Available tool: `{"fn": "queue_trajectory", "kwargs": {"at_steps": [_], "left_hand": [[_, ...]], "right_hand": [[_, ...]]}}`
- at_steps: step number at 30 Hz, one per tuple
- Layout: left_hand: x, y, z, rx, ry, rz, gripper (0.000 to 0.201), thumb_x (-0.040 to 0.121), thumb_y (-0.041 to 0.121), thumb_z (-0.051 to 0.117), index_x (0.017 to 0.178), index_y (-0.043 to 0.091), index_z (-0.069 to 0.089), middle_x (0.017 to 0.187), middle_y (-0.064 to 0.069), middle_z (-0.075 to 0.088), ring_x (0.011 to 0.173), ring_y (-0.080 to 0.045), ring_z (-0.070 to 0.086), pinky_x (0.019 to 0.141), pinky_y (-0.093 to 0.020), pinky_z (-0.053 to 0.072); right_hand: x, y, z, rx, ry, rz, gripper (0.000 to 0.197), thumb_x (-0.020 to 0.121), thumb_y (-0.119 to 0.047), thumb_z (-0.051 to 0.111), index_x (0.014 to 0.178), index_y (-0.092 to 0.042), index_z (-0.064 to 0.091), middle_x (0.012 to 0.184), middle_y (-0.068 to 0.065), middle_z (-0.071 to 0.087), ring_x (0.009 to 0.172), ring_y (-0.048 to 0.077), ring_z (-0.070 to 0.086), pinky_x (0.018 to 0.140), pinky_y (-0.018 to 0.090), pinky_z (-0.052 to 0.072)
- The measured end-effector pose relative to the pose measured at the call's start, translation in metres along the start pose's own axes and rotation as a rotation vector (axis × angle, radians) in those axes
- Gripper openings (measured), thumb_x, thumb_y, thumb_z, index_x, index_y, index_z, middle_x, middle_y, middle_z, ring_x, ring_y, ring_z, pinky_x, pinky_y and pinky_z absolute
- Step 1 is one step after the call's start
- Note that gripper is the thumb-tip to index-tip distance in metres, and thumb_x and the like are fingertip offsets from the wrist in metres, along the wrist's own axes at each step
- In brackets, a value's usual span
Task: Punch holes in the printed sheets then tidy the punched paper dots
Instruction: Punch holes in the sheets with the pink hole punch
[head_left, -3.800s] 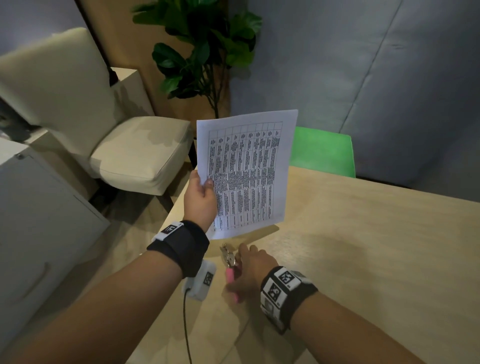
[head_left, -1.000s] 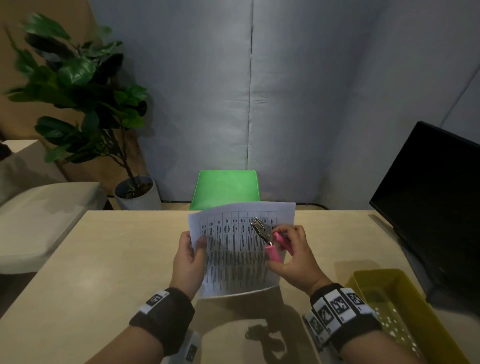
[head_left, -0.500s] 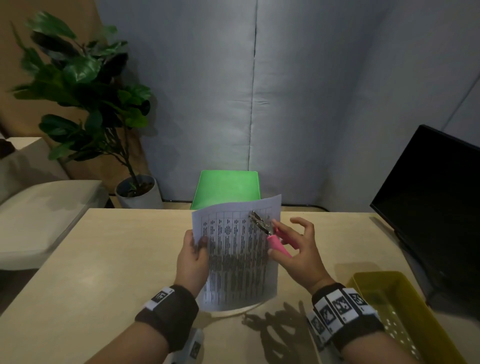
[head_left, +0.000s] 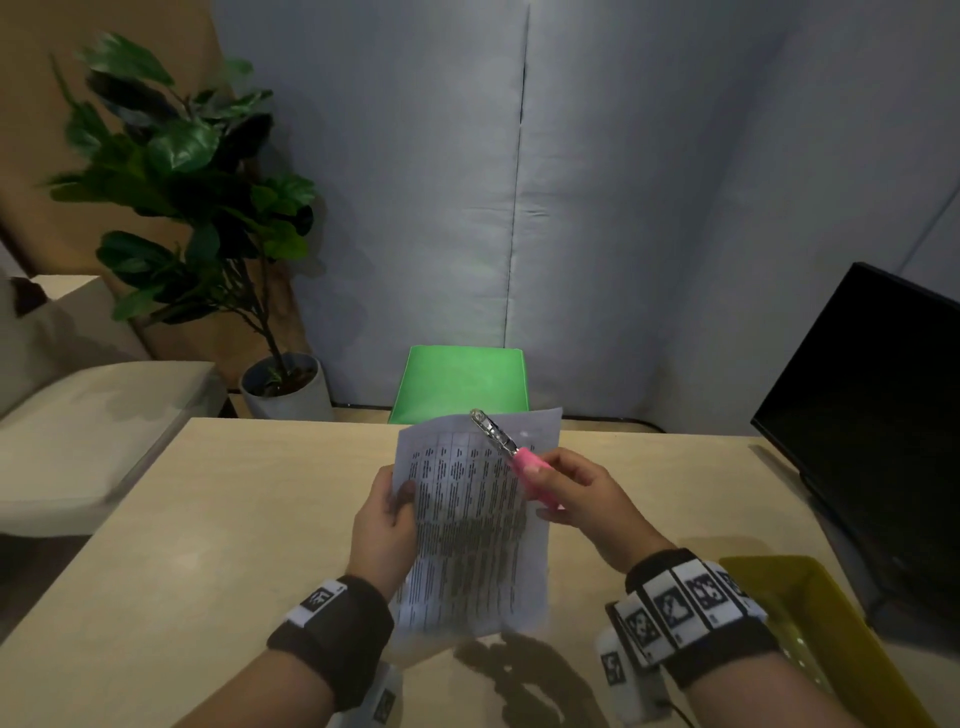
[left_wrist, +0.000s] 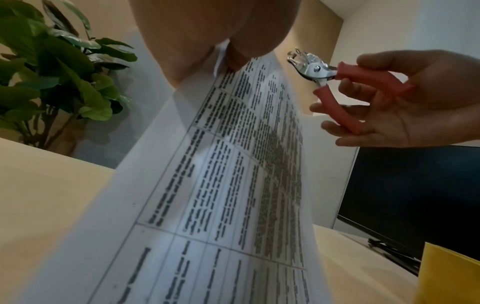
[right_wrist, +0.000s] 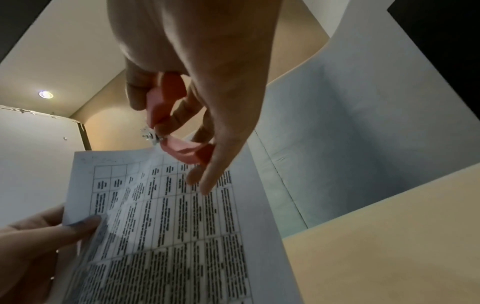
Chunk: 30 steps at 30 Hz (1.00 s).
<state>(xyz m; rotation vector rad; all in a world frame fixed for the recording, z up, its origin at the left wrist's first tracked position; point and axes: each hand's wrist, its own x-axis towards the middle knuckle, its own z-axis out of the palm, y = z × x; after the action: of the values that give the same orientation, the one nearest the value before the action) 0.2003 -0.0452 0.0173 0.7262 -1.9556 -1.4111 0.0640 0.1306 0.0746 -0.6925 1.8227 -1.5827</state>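
Rows of blurred, unreadable table print cover the one printed sheet (head_left: 475, 525), pinched by the left hand (head_left: 383, 525); one pink-handled hole punch (head_left: 511, 457) is gripped by the right hand (head_left: 584, 501).

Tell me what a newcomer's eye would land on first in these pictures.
First, the printed sheets, held upright above the middle of the table by the left hand at their left edge. Next, the pink-handled hole punch in the right hand, its metal head at the sheets' top edge. Then the bright green chair behind the table, and the yellow tray at the near right.
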Motion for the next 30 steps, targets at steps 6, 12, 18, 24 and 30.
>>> {"fn": "queue_trajectory", "kwargs": {"at_steps": [6, 12, 18, 24, 30], "left_hand": [[0.006, -0.005, -0.008, 0.008, -0.029, -0.035, 0.014, 0.098, 0.015, 0.045, 0.104, 0.025, 0.053, 0.095, -0.006, 0.067, 0.086, -0.022, 0.066, 0.07, -0.04, 0.056], [0.011, 0.004, -0.014, -0.016, -0.075, -0.061, 0.011, 0.098, 0.02, 0.044, 0.102, 0.024, 0.054, 0.094, -0.007, 0.067, 0.082, -0.024, 0.065, 0.06, -0.03, 0.049], [0.015, 0.013, -0.015, -0.026, -0.117, -0.057, 0.012, 0.098, 0.023, 0.044, 0.099, 0.03, 0.053, 0.095, -0.006, 0.067, 0.084, -0.023, 0.065, 0.063, -0.031, 0.05], [0.014, 0.02, -0.012, -0.059, -0.125, -0.073, 0.014, 0.098, 0.021, 0.044, 0.099, 0.031, 0.053, 0.1, -0.006, 0.067, 0.09, -0.022, 0.067, 0.07, -0.035, 0.056], [0.011, 0.027, -0.008, -0.064, -0.164, -0.081, 0.014, 0.099, 0.021, 0.043, 0.1, 0.031, 0.054, 0.1, -0.006, 0.067, 0.089, -0.022, 0.067, 0.068, -0.035, 0.056]], "right_hand": [[0.006, -0.021, 0.011, 0.022, -0.113, 0.088, 0.045, 0.084, -0.048, 0.058, 0.107, -0.01, 0.058, 0.106, 0.012, 0.06, 0.088, 0.023, 0.06, 0.077, 0.036, 0.059], [0.013, -0.03, 0.016, 0.025, 0.103, -0.091, 0.046, 0.061, -0.032, 0.081, 0.092, -0.009, 0.055, 0.102, 0.011, 0.059, 0.09, 0.027, 0.066, 0.072, 0.029, 0.054], [0.022, -0.039, 0.016, 0.159, 0.169, -0.168, 0.035, 0.063, -0.021, 0.081, 0.087, -0.004, 0.063, 0.095, 0.008, 0.069, 0.088, 0.02, 0.067, 0.073, 0.023, 0.056], [0.021, -0.047, 0.01, 0.311, 0.163, -0.289, 0.025, 0.08, 0.002, 0.069, 0.096, 0.018, 0.058, 0.096, 0.005, 0.074, 0.1, 0.016, 0.068, 0.092, 0.032, 0.052], [0.023, -0.058, 0.01, 0.475, 0.243, -0.209, 0.006, 0.093, -0.01, 0.053, 0.096, -0.007, 0.058, 0.09, 0.008, 0.062, 0.09, 0.019, 0.062, 0.09, 0.035, 0.05]]}}
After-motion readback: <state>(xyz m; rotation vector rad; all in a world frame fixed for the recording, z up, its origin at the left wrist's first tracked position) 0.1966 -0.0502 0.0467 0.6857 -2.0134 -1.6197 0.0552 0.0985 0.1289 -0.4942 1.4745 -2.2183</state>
